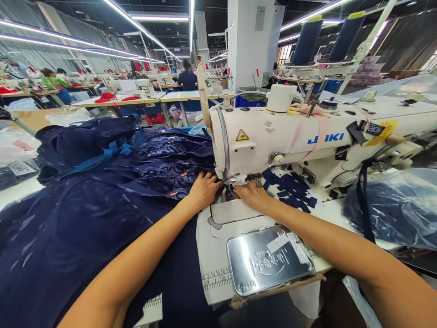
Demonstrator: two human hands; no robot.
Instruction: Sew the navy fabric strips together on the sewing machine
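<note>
My left hand (205, 190) is beside the needle area of a white JUKI sewing machine (283, 130), its fingers bent and closed at the edge of a navy garment (160, 159). My right hand (253, 196) reaches in from the other side, fingers pressed together close to the presser foot. What its fingertips hold is hidden. Between the hands, a small dark piece with pale lettering (230, 193) lies near the needle. The garment spreads in a large heap over the left of the table, with a blue strap (102, 157) on top.
Small navy fabric pieces (290, 187) lie behind my right wrist. A shiny metal tin lid (269, 259) rests at the front edge. A clear plastic bag (396, 205) sits at right. Navy thread cones (307, 41) stand above. Other people work at machines behind.
</note>
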